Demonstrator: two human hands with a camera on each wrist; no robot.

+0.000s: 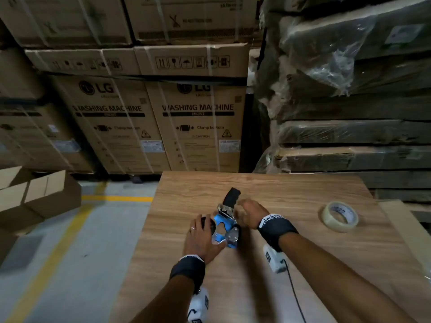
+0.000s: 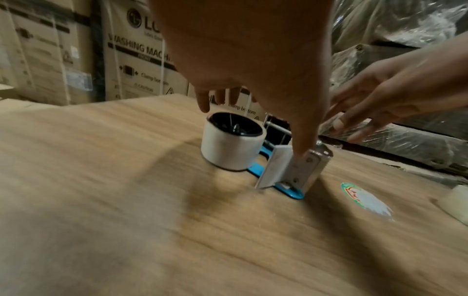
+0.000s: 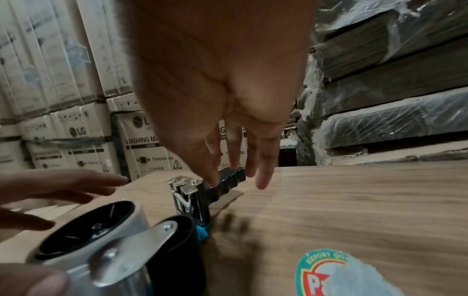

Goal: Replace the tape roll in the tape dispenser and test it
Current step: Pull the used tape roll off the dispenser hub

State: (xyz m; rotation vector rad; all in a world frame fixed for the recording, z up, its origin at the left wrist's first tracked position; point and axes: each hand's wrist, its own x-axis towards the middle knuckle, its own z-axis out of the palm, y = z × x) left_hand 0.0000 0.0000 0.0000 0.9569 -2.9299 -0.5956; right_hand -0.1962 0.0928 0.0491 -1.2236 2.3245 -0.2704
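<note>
At the far left, flattened cardboard boxes (image 1: 35, 192) lie on the floor beside a yellow floor line (image 1: 116, 198); behind them stand stacked washing-machine cartons (image 1: 198, 122); the wooden counter (image 1: 291, 264) fills the middle and right. On it, the left hand (image 1: 200, 238) rests over the spool end of the tape dispenser (image 1: 225, 227), its fingers (image 2: 202, 102) spread and mostly straight above the nearly spent tape roll (image 2: 231, 148), the thumb pressing down on the metal blade guard (image 2: 307, 166); it curls round nothing. The dispenser lies on its side on its blue frame, black handle (image 1: 232, 197) pointing away from the person. Just right of it, the right hand (image 1: 253, 213) hovers by the handle, fingers (image 3: 263, 172) loose and extended, gripping nothing. Farther right a round sticker (image 3: 336, 278) sits on the counter; well apart, near the right edge, lies the new tape roll (image 1: 340, 216), flat; wrapped pallets (image 1: 349, 89) rise behind.
</note>
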